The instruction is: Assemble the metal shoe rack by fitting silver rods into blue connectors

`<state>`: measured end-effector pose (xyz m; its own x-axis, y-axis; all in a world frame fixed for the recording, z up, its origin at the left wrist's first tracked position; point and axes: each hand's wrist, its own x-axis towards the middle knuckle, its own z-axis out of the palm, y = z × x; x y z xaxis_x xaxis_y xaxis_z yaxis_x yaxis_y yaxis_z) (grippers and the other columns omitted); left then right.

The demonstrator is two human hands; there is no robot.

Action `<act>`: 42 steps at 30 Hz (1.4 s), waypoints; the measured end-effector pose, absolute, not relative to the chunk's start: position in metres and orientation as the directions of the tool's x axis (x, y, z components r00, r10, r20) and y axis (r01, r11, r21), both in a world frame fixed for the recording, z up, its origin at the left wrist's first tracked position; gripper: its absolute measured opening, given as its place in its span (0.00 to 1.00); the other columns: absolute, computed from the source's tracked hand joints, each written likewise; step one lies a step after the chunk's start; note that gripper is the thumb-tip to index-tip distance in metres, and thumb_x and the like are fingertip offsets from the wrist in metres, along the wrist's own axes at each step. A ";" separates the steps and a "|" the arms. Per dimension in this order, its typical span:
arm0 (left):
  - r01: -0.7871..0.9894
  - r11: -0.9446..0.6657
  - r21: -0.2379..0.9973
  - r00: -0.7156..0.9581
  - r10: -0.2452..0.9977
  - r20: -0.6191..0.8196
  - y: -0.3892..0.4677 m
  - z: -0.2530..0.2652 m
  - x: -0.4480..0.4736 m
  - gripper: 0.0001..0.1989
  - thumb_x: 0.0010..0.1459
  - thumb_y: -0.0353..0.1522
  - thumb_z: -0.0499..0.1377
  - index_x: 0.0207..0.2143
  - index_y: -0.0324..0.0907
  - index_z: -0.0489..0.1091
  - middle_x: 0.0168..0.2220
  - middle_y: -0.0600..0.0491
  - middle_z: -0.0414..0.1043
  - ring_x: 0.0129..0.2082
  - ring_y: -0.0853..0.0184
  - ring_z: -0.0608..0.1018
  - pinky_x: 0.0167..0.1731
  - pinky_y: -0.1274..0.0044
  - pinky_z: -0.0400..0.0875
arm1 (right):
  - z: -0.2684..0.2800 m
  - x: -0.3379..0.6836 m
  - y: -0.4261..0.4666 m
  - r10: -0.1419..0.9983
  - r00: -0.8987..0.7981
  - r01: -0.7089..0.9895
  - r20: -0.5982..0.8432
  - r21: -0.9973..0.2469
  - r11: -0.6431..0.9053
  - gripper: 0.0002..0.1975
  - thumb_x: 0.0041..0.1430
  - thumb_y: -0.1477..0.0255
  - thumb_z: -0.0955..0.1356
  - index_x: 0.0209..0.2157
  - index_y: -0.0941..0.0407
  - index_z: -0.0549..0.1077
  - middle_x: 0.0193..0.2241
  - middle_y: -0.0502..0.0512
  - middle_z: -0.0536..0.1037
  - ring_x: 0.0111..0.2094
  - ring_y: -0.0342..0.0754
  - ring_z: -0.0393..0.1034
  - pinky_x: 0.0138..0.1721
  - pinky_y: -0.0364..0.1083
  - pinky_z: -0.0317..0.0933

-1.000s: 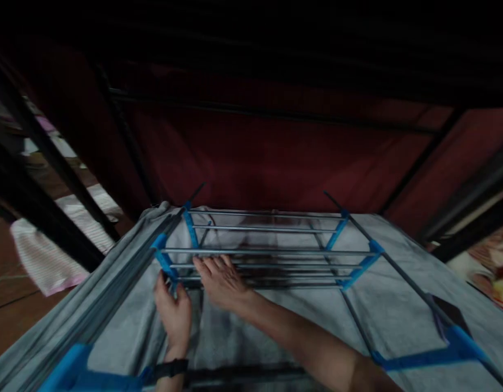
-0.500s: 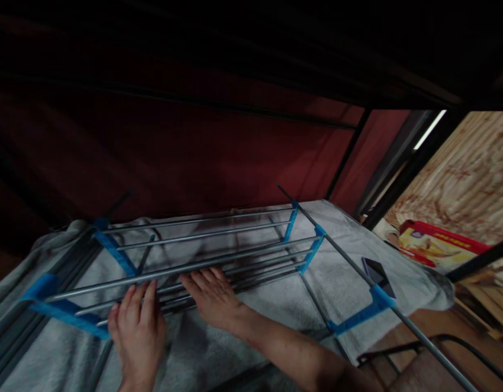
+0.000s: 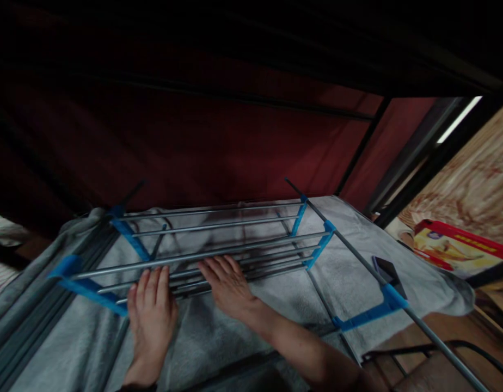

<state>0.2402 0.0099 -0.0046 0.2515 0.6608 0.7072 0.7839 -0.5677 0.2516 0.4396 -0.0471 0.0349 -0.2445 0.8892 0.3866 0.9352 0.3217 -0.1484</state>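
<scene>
While a dark red curtain fills the background, a black metal frame crosses it with a horizontal bar and slanting posts, and the upper part of the view sinks into deep shadow. Below the curtain spreads a pale grey plush blanket, rumpled toward the left and draped over an edge at the right.

On the blanket lies a tubular rack, its slim metal tubes running crosswise between blue plastic brackets at either side. One long side pole slants toward the lower right corner, passing through another blue bracket, and the dark tips of two poles jut up at the back before the curtain.

At the right stands a brown streaked panel, with a red and yellow box in front of it. Near the bottom right, a black curved rail shows beyond the blanket's edge.

Both hands are at the near side of the rack, just beside each other. The left hand lays its fingers close together over the lower tubes near the left bracket; the right hand has its fingers bent over the tubes nearer the middle, slightly spread. Whether either hand closes around a tube cannot be told, as the undersides are hidden.

Smallest is a smartphone, flat on the blanket beside the right side pole.
</scene>
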 end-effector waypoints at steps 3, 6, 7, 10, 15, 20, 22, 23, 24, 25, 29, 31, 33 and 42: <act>0.792 -0.572 0.212 0.292 0.660 0.692 0.011 -0.010 0.239 0.35 0.65 0.27 0.50 0.74 0.41 0.51 0.69 0.37 0.64 0.74 0.50 0.56 0.71 0.51 0.49 | 0.026 0.456 -0.057 0.911 -0.162 0.956 0.380 -0.168 0.241 0.30 0.70 0.78 0.59 0.72 0.55 0.58 0.69 0.58 0.65 0.68 0.52 0.57 0.72 0.56 0.44; 0.809 -0.566 0.159 0.326 0.657 0.679 0.012 -0.013 0.240 0.33 0.64 0.25 0.51 0.72 0.40 0.56 0.68 0.39 0.65 0.74 0.50 0.56 0.71 0.53 0.49 | 0.021 0.471 -0.063 0.910 -0.147 0.965 0.388 -0.145 0.218 0.31 0.69 0.80 0.60 0.71 0.54 0.59 0.68 0.57 0.66 0.68 0.52 0.57 0.71 0.57 0.44; 0.815 -0.562 0.143 0.335 0.657 0.675 0.011 -0.013 0.241 0.33 0.64 0.24 0.51 0.71 0.40 0.58 0.68 0.38 0.65 0.74 0.50 0.57 0.71 0.54 0.50 | 0.020 0.475 -0.064 0.907 -0.155 0.966 0.391 -0.131 0.222 0.31 0.69 0.80 0.60 0.71 0.54 0.59 0.68 0.57 0.67 0.68 0.52 0.57 0.71 0.57 0.44; 0.829 -0.550 0.098 0.366 0.667 0.649 0.008 -0.011 0.247 0.34 0.62 0.22 0.52 0.71 0.39 0.58 0.68 0.38 0.65 0.73 0.50 0.57 0.71 0.54 0.51 | 0.017 0.478 -0.065 0.899 -0.174 0.968 0.402 -0.098 0.231 0.32 0.68 0.81 0.60 0.71 0.54 0.60 0.68 0.58 0.67 0.68 0.52 0.57 0.71 0.57 0.44; 0.818 -0.572 0.056 0.423 0.665 0.615 0.003 -0.007 0.255 0.37 0.60 0.20 0.53 0.71 0.44 0.59 0.69 0.41 0.64 0.73 0.52 0.59 0.71 0.55 0.51 | 0.012 0.475 -0.064 0.888 -0.150 0.975 0.434 -0.084 0.206 0.32 0.66 0.80 0.61 0.71 0.54 0.60 0.66 0.59 0.69 0.67 0.54 0.58 0.70 0.58 0.45; 0.820 -0.572 0.034 0.431 0.656 0.620 0.004 -0.008 0.257 0.35 0.61 0.20 0.53 0.70 0.43 0.61 0.68 0.40 0.66 0.72 0.51 0.61 0.71 0.56 0.52 | 0.012 0.475 -0.064 0.884 -0.155 0.974 0.442 -0.080 0.211 0.31 0.67 0.80 0.61 0.71 0.55 0.61 0.65 0.60 0.70 0.66 0.55 0.59 0.69 0.58 0.46; 0.818 -0.573 0.039 0.429 0.655 0.622 0.004 -0.008 0.258 0.35 0.61 0.20 0.53 0.70 0.43 0.61 0.68 0.40 0.65 0.72 0.51 0.60 0.71 0.55 0.52 | 0.012 0.475 -0.064 0.880 -0.157 0.974 0.449 -0.078 0.214 0.31 0.68 0.80 0.60 0.70 0.55 0.61 0.65 0.59 0.70 0.66 0.55 0.59 0.69 0.58 0.46; 0.818 -0.574 0.040 0.429 0.655 0.622 0.004 -0.008 0.258 0.35 0.61 0.20 0.53 0.70 0.43 0.61 0.68 0.40 0.65 0.73 0.51 0.60 0.71 0.55 0.52 | 0.012 0.475 -0.064 0.878 -0.156 0.974 0.452 -0.078 0.214 0.31 0.68 0.80 0.60 0.70 0.55 0.61 0.65 0.59 0.70 0.66 0.55 0.59 0.70 0.58 0.46; 0.818 -0.574 0.037 0.430 0.653 0.623 0.004 -0.009 0.258 0.35 0.61 0.20 0.53 0.70 0.42 0.61 0.69 0.40 0.64 0.73 0.50 0.60 0.71 0.55 0.53 | 0.012 0.475 -0.064 0.878 -0.156 0.974 0.453 -0.079 0.213 0.31 0.68 0.80 0.60 0.70 0.55 0.61 0.64 0.59 0.71 0.66 0.55 0.59 0.70 0.58 0.46; 0.819 -0.572 0.031 0.431 0.651 0.625 0.004 -0.009 0.258 0.35 0.61 0.20 0.53 0.70 0.42 0.61 0.69 0.39 0.64 0.73 0.50 0.60 0.71 0.55 0.53 | 0.013 0.476 -0.064 0.878 -0.155 0.974 0.453 -0.078 0.213 0.31 0.68 0.80 0.60 0.70 0.55 0.61 0.64 0.59 0.71 0.66 0.54 0.59 0.70 0.58 0.46; 0.821 -0.571 -0.001 0.448 0.643 0.622 0.003 -0.009 0.258 0.38 0.59 0.19 0.54 0.71 0.45 0.59 0.70 0.40 0.62 0.73 0.49 0.59 0.70 0.54 0.54 | 0.013 0.477 -0.065 0.879 -0.171 0.973 0.445 -0.067 0.223 0.31 0.67 0.80 0.60 0.70 0.55 0.61 0.65 0.59 0.70 0.66 0.54 0.59 0.70 0.57 0.46; 0.812 -0.584 -0.010 0.469 0.642 0.607 0.002 -0.008 0.259 0.40 0.58 0.18 0.55 0.72 0.48 0.58 0.71 0.42 0.61 0.73 0.48 0.59 0.70 0.53 0.54 | 0.014 0.477 -0.066 0.878 -0.177 0.972 0.444 -0.062 0.227 0.31 0.68 0.80 0.60 0.71 0.55 0.61 0.65 0.59 0.70 0.67 0.54 0.58 0.70 0.57 0.46; 0.798 -0.602 -0.019 0.496 0.640 0.587 0.001 -0.007 0.261 0.41 0.58 0.18 0.55 0.72 0.49 0.58 0.71 0.42 0.61 0.72 0.48 0.60 0.70 0.53 0.55 | 0.015 0.477 -0.066 0.877 -0.176 0.972 0.448 -0.059 0.226 0.30 0.68 0.80 0.60 0.70 0.56 0.61 0.66 0.58 0.70 0.67 0.54 0.58 0.70 0.57 0.46; 0.804 -0.592 -0.059 0.516 0.644 0.566 -0.001 -0.001 0.265 0.40 0.57 0.18 0.55 0.71 0.47 0.60 0.68 0.43 0.65 0.71 0.49 0.62 0.70 0.54 0.55 | 0.015 0.484 -0.070 0.866 -0.195 0.965 0.460 -0.067 0.252 0.33 0.67 0.81 0.60 0.72 0.54 0.58 0.67 0.56 0.68 0.69 0.53 0.57 0.72 0.58 0.44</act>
